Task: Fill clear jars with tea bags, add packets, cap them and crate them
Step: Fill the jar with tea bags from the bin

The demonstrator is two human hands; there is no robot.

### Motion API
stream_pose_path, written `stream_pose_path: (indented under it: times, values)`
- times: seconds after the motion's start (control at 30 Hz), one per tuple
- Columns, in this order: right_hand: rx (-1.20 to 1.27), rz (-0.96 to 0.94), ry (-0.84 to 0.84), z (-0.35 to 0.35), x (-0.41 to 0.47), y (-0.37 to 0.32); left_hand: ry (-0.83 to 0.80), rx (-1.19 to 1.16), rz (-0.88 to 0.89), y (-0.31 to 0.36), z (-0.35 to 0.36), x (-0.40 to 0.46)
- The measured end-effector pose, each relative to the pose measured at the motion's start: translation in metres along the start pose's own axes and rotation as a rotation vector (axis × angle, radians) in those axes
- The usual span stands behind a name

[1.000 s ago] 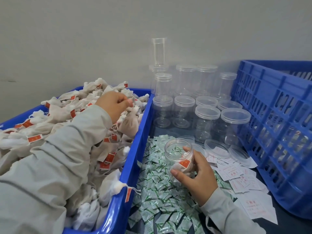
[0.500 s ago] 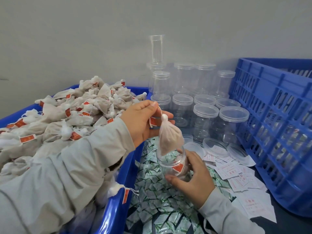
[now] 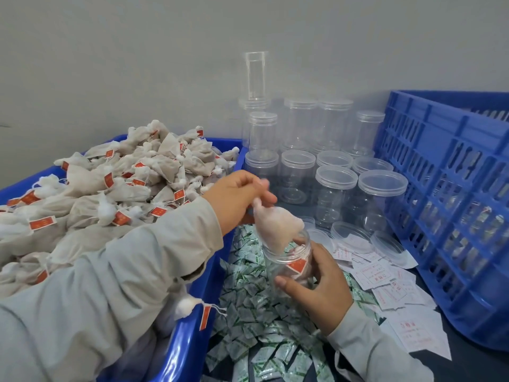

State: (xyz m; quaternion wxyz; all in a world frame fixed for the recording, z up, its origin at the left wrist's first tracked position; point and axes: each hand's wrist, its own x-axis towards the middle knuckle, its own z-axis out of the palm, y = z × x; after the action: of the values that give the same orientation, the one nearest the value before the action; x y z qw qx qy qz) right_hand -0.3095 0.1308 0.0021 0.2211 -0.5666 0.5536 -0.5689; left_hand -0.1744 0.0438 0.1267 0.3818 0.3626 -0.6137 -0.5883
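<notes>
My right hand (image 3: 316, 282) grips an open clear jar (image 3: 287, 257) tilted over the green-and-white packets (image 3: 256, 312); a tea bag with a red tag lies inside it. My left hand (image 3: 237, 199) pinches the top of another tea bag (image 3: 276, 230), whose lower end enters the jar's mouth. A heap of tea bags (image 3: 110, 188) fills the blue bin (image 3: 187, 334) on the left. Loose clear lids (image 3: 349, 234) lie behind the jar.
Several empty capped jars (image 3: 336, 188) stand stacked against the grey wall. A tall blue crate (image 3: 446, 205) with capped jars inside stands at the right. White paper slips (image 3: 385, 285) with red print lie scattered between the packets and the crate.
My left hand left the tea bag heap, carried one bag right and lowered it into the jar's mouth. My right hand has tilted the jar slightly toward it.
</notes>
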Motion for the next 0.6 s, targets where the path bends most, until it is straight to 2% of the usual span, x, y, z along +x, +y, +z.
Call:
stream_pose_path:
  times: [0.17, 0.27, 0.37, 0.6]
  values:
    - [-0.038, -0.028, 0.016, -0.002, 0.002, -0.001, -0.340, 0.658, 0.136, -0.007, -0.005, -0.007]
    - [-0.052, -0.039, 0.013, -0.002, 0.003, -0.001, -0.327, 0.924, 0.256, -0.005, -0.005, -0.010]
    - [-0.081, -0.084, 0.038, -0.002, 0.003, -0.002, -0.356, 1.082, 0.347, -0.006, -0.003, -0.012]
    - [-0.224, -0.183, -0.009, -0.001, -0.001, -0.001, -0.487, 1.460, 0.197, -0.017, 0.006, -0.011]
